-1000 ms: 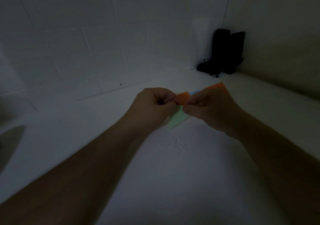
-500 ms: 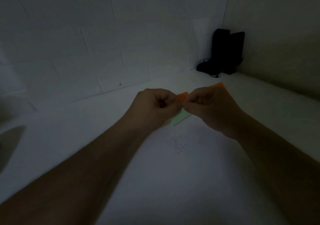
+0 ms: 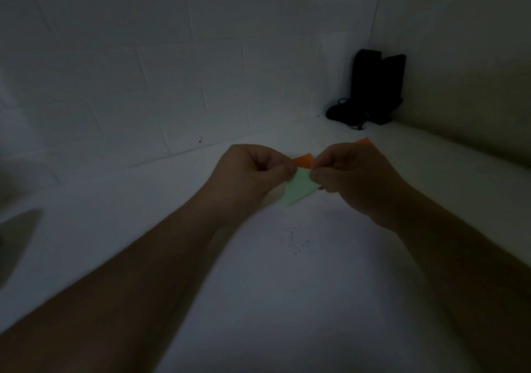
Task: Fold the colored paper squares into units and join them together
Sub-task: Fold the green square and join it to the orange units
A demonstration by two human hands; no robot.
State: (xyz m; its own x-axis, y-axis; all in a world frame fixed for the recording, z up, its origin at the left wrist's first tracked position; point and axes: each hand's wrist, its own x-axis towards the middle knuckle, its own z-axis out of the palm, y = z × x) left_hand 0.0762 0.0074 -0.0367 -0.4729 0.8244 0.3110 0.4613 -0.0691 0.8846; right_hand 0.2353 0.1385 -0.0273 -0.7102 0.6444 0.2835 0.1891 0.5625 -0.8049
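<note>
At the far left edge a dark curved shape (image 3: 17, 237) sits on the white surface (image 3: 275, 301); the dim light hides what it is. A tiled wall (image 3: 143, 71) rises behind. The left hand (image 3: 250, 177) is curled, its fingertips pinching the left side of the folded paper pieces held just above the surface. Between the two hands an orange piece (image 3: 303, 160) shows on top, and a pale green piece (image 3: 298, 190) hangs below it, its point aimed down and to the left. Whether the two pieces are already locked together cannot be told. The right hand (image 3: 356, 180) is also curled, thumb and fingers pinching the right side of the paper; another orange tip (image 3: 362, 141) pokes out above its knuckles. Small dark specks (image 3: 296, 239) lie on the surface just below the hands. In the far right corner a black object (image 3: 373, 88) stands against the wall, well apart from the hands.
</note>
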